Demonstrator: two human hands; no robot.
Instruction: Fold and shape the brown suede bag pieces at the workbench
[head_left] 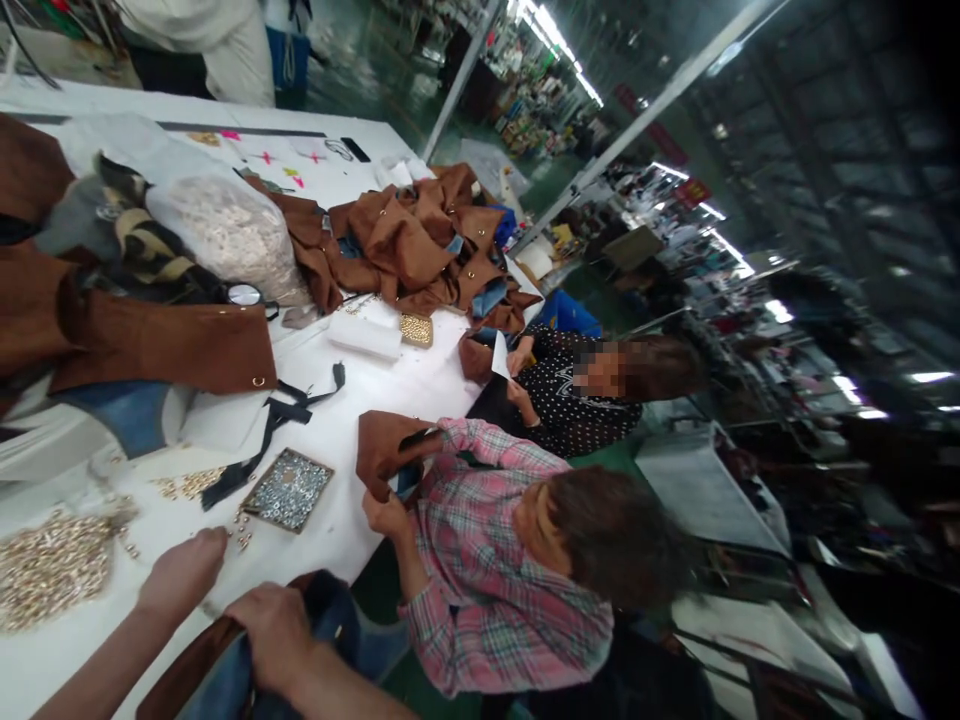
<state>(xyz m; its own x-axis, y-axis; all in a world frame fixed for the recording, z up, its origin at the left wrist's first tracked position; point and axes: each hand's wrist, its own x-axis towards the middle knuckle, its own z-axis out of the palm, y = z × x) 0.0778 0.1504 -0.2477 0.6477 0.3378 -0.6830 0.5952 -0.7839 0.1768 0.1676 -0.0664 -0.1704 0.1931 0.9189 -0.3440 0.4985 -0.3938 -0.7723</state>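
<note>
My right hand (274, 630) is wrapped round a blue denim and brown fabric piece (225, 665) near the bottom of the view. To the left, my left hand (184, 575) hovers over the white table with its fingers closed together. What it holds, if anything, cannot be made out. Close to its fingertips lie a few loose gold-coloured metal pieces (242, 530). Just beyond them is a shallow tray (324, 490) of small silver rings. A large heap of gold-coloured metal pieces (56, 570) lies left of my left hand.
A person in a plaid shirt (495, 540) holds brown fabric (379, 450) at the table edge. Another person in a dotted top (581, 390) holds something white. Dark strips (255, 445), a clear bag (225, 230) and piled brown pieces (412, 235) occupy the white table (315, 540).
</note>
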